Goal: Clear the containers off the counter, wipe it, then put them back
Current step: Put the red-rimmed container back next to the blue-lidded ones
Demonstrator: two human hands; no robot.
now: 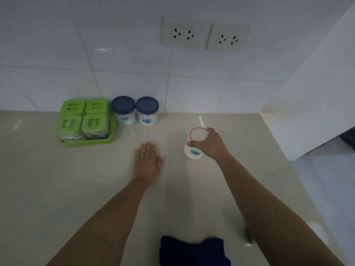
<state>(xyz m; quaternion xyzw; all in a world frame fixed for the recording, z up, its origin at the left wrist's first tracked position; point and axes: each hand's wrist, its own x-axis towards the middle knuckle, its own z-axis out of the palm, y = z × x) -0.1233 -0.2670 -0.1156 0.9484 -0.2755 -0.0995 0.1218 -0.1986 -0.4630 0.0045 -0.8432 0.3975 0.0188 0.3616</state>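
At the near edge of the counter (57,179), about midway along it, a dark blue cloth (194,250) lies bunched, partly cut off by the bottom of the view. Both bare forearms reach out past it, one on either side, toward the back wall. The left hand (147,162) is palm down over the middle of the surface, fingers straight and close together, holding nothing; it is blurred, and whether it touches the counter cannot be told. To its right, well apart from it, the right hand (208,145) comes down from above onto a small white jar with a red-rimmed lid (197,139), thumb and fingers clamped around the jar's upper part just under the lid. The jar is tilted, its lid facing up and toward the wall, and a blue label shows on its side below the thumb; whether its base touches the surface cannot be told. Farther back, along the rear edge against the tiled wall, two white jars with dark blue lids (135,111) stand upright just beside each other, each with a small label. Left of them, a green tray (86,141) holds four green-lidded containers (83,117) in a two-by-two block. Two wall sockets (204,36) sit on the tiles above.
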